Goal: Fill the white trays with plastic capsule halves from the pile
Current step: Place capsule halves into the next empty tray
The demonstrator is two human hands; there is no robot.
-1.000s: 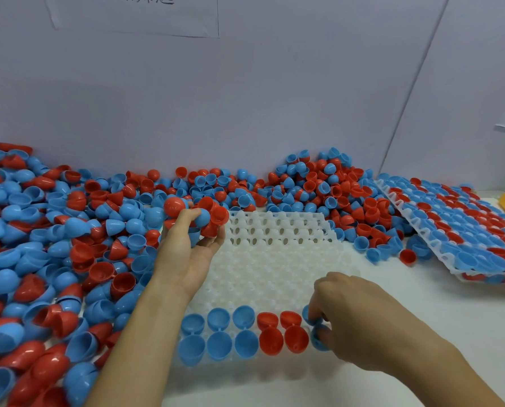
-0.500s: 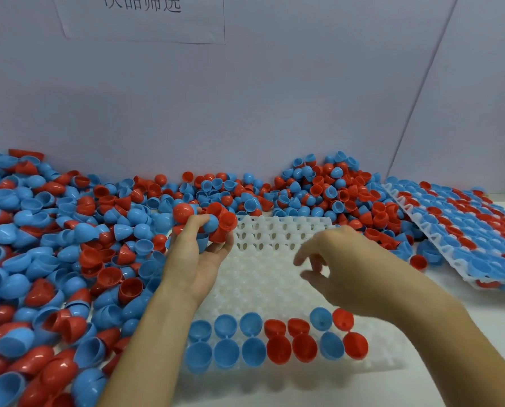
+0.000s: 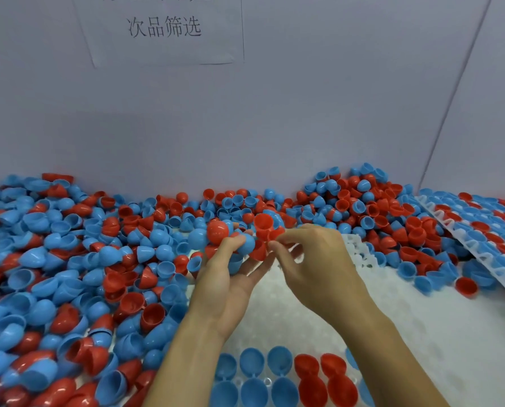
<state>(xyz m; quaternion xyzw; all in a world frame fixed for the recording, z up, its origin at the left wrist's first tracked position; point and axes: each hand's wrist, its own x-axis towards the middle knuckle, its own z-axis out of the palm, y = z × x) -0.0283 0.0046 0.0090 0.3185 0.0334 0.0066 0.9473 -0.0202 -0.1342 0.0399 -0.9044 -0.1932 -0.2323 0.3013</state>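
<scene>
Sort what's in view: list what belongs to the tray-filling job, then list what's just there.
Part of the job:
left hand holding a bunch of capsule halves
right hand pinching one
loose pile
white tray
filled tray

Just there:
paper sign
grey wall

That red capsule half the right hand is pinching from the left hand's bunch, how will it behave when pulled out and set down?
The red capsule half is probably very light: the left hand cradles several at once. Its glossy, rounded shell looks slippery, so the right hand may lose a fingertip grip. Set dome-down, it would likely rock or roll unless seated in a pocket of the white tray.
</scene>
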